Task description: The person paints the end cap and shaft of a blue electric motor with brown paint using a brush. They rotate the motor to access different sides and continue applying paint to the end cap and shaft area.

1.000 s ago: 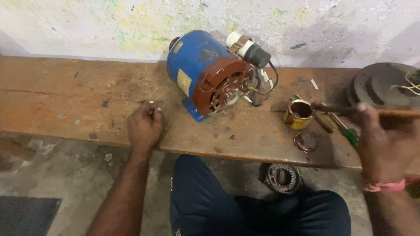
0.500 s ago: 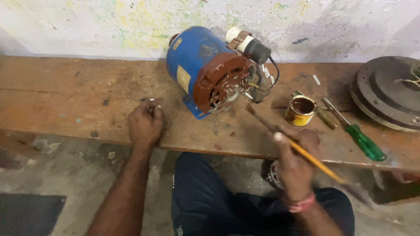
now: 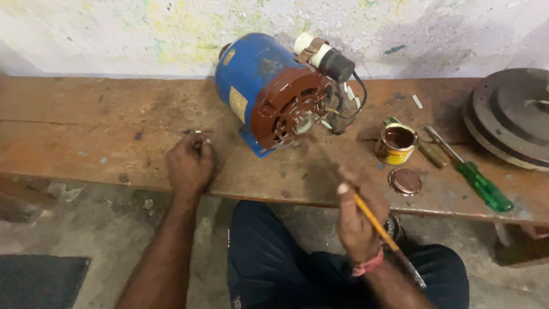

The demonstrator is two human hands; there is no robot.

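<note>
Holding a thin brush (image 3: 377, 226) in a pinch, the right hand (image 3: 357, 220) hovers at the bench's (image 3: 86, 137) near edge; stick light, stiff, best gripped mid-shaft, its tip hidden by the fingers. Left hand (image 3: 190, 163): closed on the bench top over a small object (image 3: 194, 132), which I cannot identify. Lid (image 3: 405, 181): loose beside the tin (image 3: 396, 144), open, brown liquid, likely to tip or spill. Screwdriver (image 3: 474, 177): green handle, right of the tin. Motor (image 3: 274, 94): blue, brown end cover, heavy, rigid, exposed wires look fragile; lies at the wall.
</note>
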